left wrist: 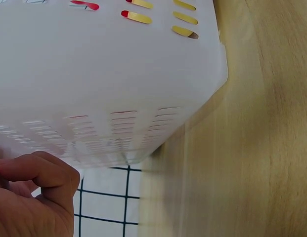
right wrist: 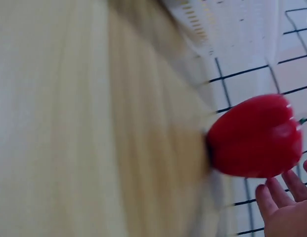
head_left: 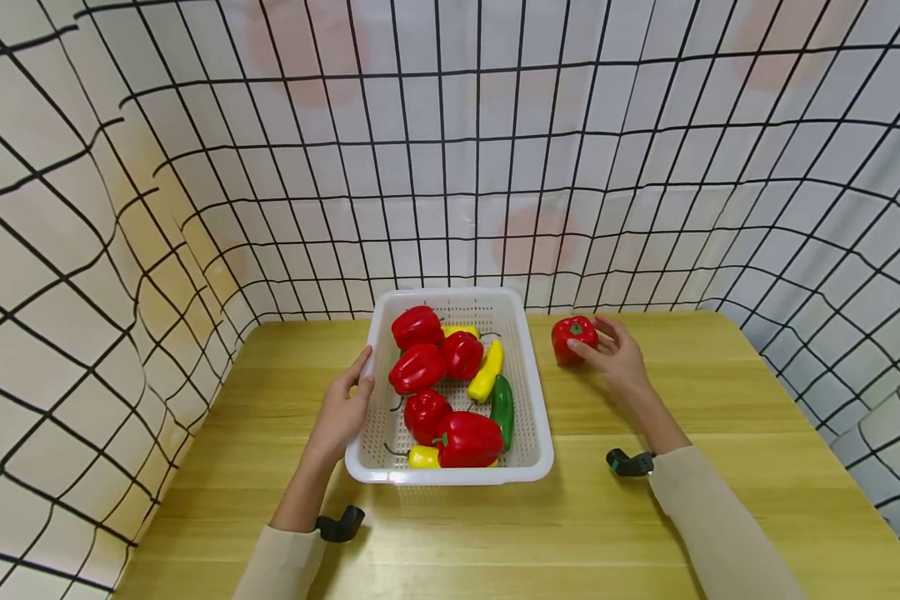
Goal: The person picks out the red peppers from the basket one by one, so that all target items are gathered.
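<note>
A white plastic basket holds several red bell peppers, yellow peppers and a long green pepper. My left hand grips the basket's left side, fingers along the outer wall and thumb at the rim. In the left wrist view its bent fingers lie against the slotted wall. To the right of the basket, another red bell pepper stands on the table, stem up. My right hand reaches around that pepper's right side, thumb in front and fingers spread; in the right wrist view the fingertips are right at its skin.
The wooden table carries everything. Behind it and at both sides stand walls with a black grid over white sheeting. The basket's far edge and the loose pepper are near the back wall. A small black camera is strapped at each wrist.
</note>
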Motion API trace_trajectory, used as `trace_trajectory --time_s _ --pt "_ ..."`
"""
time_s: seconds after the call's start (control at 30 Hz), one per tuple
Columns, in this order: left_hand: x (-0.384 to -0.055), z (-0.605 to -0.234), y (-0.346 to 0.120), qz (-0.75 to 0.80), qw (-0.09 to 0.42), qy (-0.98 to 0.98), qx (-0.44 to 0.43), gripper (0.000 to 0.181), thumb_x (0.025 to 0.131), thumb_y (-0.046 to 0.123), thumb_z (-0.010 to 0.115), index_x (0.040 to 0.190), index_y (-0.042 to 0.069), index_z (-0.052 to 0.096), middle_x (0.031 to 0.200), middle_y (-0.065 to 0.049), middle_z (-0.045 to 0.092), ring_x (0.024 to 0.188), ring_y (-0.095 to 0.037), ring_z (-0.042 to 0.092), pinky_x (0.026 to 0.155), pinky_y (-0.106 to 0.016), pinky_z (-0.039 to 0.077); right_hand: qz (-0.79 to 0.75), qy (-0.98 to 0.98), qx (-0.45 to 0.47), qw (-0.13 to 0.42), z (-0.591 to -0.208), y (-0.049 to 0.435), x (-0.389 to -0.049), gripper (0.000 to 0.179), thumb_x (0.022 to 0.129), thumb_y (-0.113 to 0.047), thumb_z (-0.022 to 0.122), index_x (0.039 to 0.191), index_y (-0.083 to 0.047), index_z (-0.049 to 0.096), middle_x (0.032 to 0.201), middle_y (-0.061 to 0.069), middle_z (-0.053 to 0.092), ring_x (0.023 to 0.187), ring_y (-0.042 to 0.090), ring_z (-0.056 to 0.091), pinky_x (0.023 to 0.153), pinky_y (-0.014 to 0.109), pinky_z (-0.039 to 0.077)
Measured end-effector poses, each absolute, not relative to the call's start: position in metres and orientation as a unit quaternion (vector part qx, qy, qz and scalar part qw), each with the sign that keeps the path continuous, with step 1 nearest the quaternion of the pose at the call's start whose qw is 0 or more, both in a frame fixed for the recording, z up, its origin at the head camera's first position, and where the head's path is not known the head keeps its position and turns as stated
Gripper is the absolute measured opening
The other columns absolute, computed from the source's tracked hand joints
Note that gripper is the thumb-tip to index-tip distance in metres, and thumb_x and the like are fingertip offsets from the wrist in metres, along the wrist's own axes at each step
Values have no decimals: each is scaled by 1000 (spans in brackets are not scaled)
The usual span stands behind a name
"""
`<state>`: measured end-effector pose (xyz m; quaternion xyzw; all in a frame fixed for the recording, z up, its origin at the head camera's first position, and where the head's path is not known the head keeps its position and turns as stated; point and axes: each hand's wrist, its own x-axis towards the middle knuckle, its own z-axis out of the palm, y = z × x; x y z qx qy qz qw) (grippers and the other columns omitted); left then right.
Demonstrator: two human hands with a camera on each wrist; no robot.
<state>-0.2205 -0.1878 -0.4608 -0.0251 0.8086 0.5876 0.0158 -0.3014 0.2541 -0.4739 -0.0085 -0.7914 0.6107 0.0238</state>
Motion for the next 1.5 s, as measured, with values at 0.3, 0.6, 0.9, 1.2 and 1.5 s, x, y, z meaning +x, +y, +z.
trace_trajectory --time_s 0.3,0.6,0.9,1.2,1.5 --pt "-221 -459 -186 595 22 803 -20 53 111 24 43 163 28 32 166 -18 33 124 -47 60 88 -57 61 564 -816 47 118 -463 255 -304 80 93 -34 78 158 -14 37 161 12 42 150 30 38 124 48 33" --pt "-221 -461 -181 598 9 801 -10 52 110 26 45 161 34 35 164 -15 37 119 -43 63 83 -52 64 576 -802 113 110 -435 230 -288 76 93 -22 78 156 -8 39 158 14 45 148 32 41 122 47 36" --pt "-222 -462 -180 597 9 802 -18 53 110 26 47 161 34 36 157 -17 46 115 -41 65 82 -51 64 550 -815 165 72 -432 199 -272 75 92 -22 79 155 -11 41 157 14 46 146 33 44 119 51 39" --pt "-223 -462 -177 580 -17 813 -42 50 107 24 53 156 33 46 111 -22 63 82 -28 68 67 -36 64 554 -809 195 29 -430 180 -260 75 89 -22 82 153 -12 43 156 13 47 144 34 46 116 48 44" --pt "-220 -463 -186 556 -32 828 -62 50 106 27 55 154 33 49 100 -19 62 72 -23 62 63 -33 62 555 -798 233 -35 -429 149 -246 74 88 -25 83 151 -16 46 156 11 47 143 40 47 115 56 44"
